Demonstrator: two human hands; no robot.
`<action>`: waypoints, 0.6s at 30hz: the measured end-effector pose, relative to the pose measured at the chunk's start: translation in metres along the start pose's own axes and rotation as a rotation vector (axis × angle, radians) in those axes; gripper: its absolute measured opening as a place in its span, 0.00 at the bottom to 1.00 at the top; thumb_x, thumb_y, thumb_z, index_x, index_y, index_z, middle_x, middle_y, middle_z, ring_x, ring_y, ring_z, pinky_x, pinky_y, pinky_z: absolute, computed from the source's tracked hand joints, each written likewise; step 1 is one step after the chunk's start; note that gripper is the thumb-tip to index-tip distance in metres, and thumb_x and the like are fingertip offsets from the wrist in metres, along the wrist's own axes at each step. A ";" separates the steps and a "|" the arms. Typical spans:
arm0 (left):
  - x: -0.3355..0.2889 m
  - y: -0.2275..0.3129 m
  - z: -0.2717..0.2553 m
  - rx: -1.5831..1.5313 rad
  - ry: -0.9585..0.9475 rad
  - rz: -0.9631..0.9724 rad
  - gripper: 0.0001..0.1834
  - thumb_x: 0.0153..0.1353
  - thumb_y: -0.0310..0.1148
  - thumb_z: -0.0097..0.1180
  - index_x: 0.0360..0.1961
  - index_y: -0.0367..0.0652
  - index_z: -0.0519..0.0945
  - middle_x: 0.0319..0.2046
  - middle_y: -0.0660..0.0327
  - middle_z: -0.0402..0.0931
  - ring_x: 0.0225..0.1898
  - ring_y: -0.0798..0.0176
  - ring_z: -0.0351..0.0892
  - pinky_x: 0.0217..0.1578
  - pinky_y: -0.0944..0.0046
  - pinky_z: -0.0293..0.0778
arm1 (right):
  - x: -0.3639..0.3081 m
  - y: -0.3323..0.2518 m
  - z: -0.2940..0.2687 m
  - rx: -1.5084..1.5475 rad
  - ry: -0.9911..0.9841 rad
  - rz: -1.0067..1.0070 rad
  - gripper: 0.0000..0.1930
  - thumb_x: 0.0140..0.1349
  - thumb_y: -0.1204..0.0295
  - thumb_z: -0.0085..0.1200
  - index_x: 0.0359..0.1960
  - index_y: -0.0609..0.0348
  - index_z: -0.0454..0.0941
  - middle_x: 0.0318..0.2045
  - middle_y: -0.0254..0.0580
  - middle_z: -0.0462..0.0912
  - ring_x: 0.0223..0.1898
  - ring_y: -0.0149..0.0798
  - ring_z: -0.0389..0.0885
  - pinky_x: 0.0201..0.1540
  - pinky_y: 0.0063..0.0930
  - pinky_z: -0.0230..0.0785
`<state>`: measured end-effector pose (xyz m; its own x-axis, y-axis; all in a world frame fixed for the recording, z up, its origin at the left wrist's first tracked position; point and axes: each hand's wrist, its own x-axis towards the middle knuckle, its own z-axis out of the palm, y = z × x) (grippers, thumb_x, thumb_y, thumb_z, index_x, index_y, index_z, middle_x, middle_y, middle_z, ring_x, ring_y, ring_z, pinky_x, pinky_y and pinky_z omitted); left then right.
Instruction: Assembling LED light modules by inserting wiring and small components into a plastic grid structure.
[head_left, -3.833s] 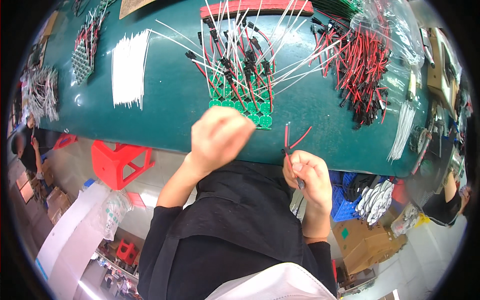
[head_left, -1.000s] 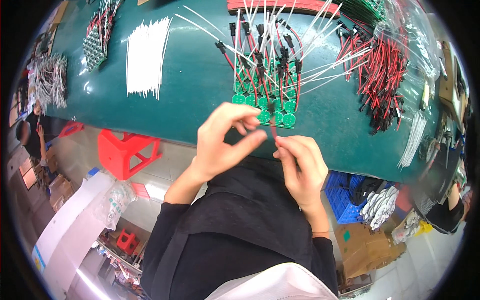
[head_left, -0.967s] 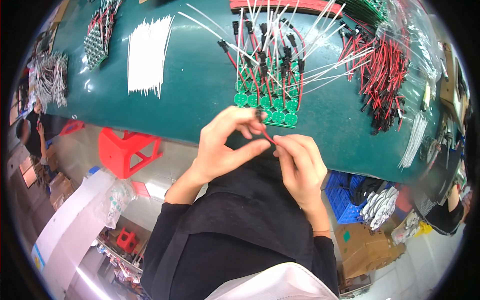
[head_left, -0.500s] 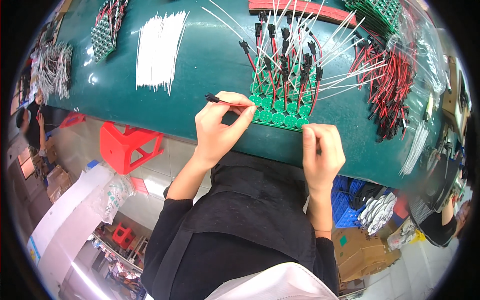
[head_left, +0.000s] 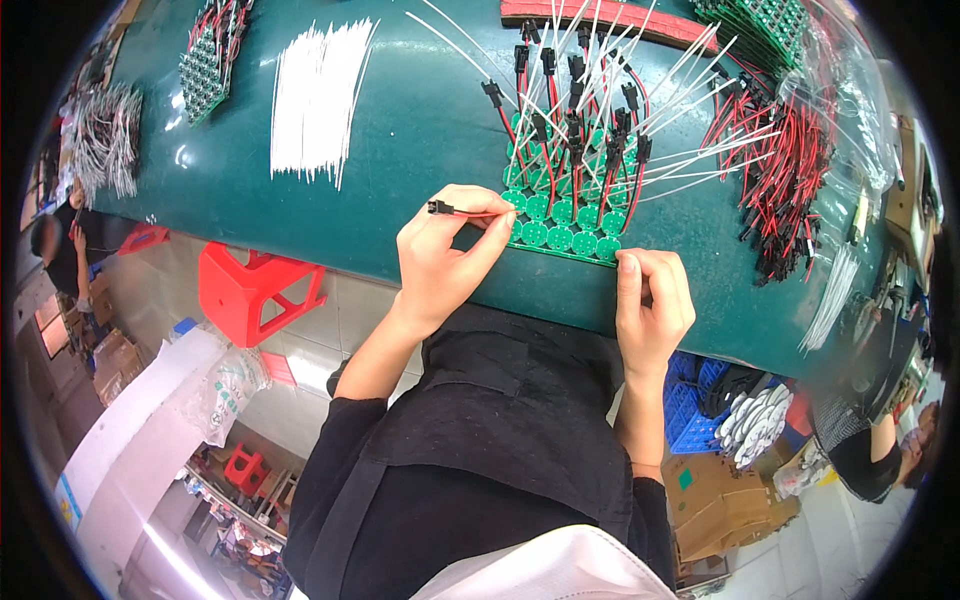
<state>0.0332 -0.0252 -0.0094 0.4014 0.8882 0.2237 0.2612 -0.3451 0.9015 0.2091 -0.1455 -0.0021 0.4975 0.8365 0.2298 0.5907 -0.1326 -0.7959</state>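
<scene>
Spanning the far half of the view is a dark green workbench (head_left: 420, 120). On it, far left, lie a flat sheaf of white wires (head_left: 318, 95) and a small green panel with leads (head_left: 205, 65); far right, a loose heap of red-and-black wire leads (head_left: 790, 170) in clear plastic. Below the near edge stands a red plastic stool (head_left: 255, 290) on the floor.

Near the bench's near edge, centre-right, sits a green panel of round circuit boards (head_left: 560, 225), many already carrying upright red and white leads with black connectors.

Risk, as judged: the standing leads crowd the panel closely; a hand brushing them could bend or pull a lead out of its pad. The held lead is thin and gripped near one end only, so its free end could droop or swing and miss its hole. If the panel is not pressed down, it may slide on the smooth bench.

Left hand (head_left: 445, 255): thumb and forefinger closed in a pinch on a red wire lead with black connector (head_left: 455, 210), connector pointing left, just left of the panel; other fingers curled.

Right hand (head_left: 652, 305): loosely curled, holding nothing visible; fingertips (head_left: 628, 262) touch the panel's near-right corner.
</scene>
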 end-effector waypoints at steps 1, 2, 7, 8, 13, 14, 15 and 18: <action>0.000 0.001 0.000 0.029 0.005 0.016 0.07 0.51 0.17 0.64 0.32 0.35 0.81 0.31 0.58 0.82 0.29 0.67 0.82 0.30 0.71 0.79 | 0.000 0.000 0.000 0.000 0.000 0.000 0.03 0.59 0.80 0.61 0.31 0.64 0.79 0.26 0.41 0.79 0.22 0.31 0.74 0.22 0.22 0.66; 0.000 0.001 0.000 0.058 0.010 0.033 0.07 0.51 0.17 0.64 0.32 0.36 0.81 0.31 0.58 0.82 0.28 0.67 0.82 0.29 0.71 0.79 | 0.000 0.000 0.000 0.000 0.000 0.001 0.03 0.59 0.80 0.61 0.31 0.64 0.79 0.26 0.41 0.79 0.22 0.31 0.74 0.22 0.22 0.66; -0.001 0.002 0.004 0.065 0.037 0.056 0.08 0.50 0.16 0.65 0.31 0.36 0.80 0.30 0.57 0.81 0.28 0.66 0.82 0.29 0.70 0.79 | 0.000 0.001 -0.001 0.000 0.006 -0.012 0.03 0.59 0.80 0.61 0.31 0.64 0.79 0.26 0.41 0.79 0.22 0.31 0.74 0.22 0.22 0.66; -0.002 0.002 0.005 0.079 0.041 0.064 0.08 0.50 0.16 0.65 0.31 0.36 0.80 0.30 0.57 0.81 0.29 0.66 0.82 0.29 0.70 0.79 | 0.000 0.000 -0.001 0.002 0.005 -0.009 0.03 0.58 0.80 0.61 0.31 0.64 0.79 0.26 0.41 0.79 0.22 0.32 0.74 0.22 0.22 0.66; -0.001 -0.001 0.004 0.077 0.023 0.091 0.09 0.50 0.16 0.64 0.32 0.37 0.78 0.30 0.57 0.81 0.30 0.65 0.82 0.30 0.70 0.79 | -0.001 0.001 0.000 0.012 0.013 -0.027 0.03 0.58 0.80 0.61 0.31 0.64 0.79 0.26 0.41 0.80 0.23 0.33 0.75 0.23 0.23 0.66; -0.001 -0.002 0.004 0.079 0.013 0.103 0.10 0.50 0.15 0.64 0.32 0.37 0.78 0.30 0.57 0.81 0.30 0.64 0.82 0.31 0.69 0.79 | -0.001 0.001 0.000 0.019 0.012 -0.018 0.03 0.58 0.81 0.61 0.31 0.64 0.79 0.26 0.41 0.80 0.23 0.34 0.75 0.23 0.24 0.67; -0.001 -0.001 0.004 0.080 0.011 0.105 0.10 0.50 0.15 0.64 0.32 0.37 0.78 0.30 0.57 0.81 0.30 0.64 0.82 0.31 0.69 0.79 | -0.002 0.002 0.000 0.025 0.011 -0.008 0.03 0.58 0.81 0.61 0.31 0.64 0.79 0.26 0.41 0.80 0.23 0.34 0.76 0.23 0.24 0.67; -0.002 0.000 0.004 0.084 0.007 0.105 0.11 0.49 0.15 0.64 0.32 0.38 0.77 0.30 0.57 0.81 0.30 0.64 0.82 0.31 0.69 0.79 | 0.000 0.001 0.000 0.029 0.010 -0.020 0.03 0.58 0.81 0.62 0.31 0.64 0.79 0.26 0.41 0.80 0.23 0.34 0.76 0.23 0.24 0.67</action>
<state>0.0363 -0.0278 -0.0112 0.4241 0.8480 0.3179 0.2910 -0.4600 0.8389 0.2097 -0.1460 -0.0031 0.4921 0.8335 0.2512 0.5822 -0.1006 -0.8068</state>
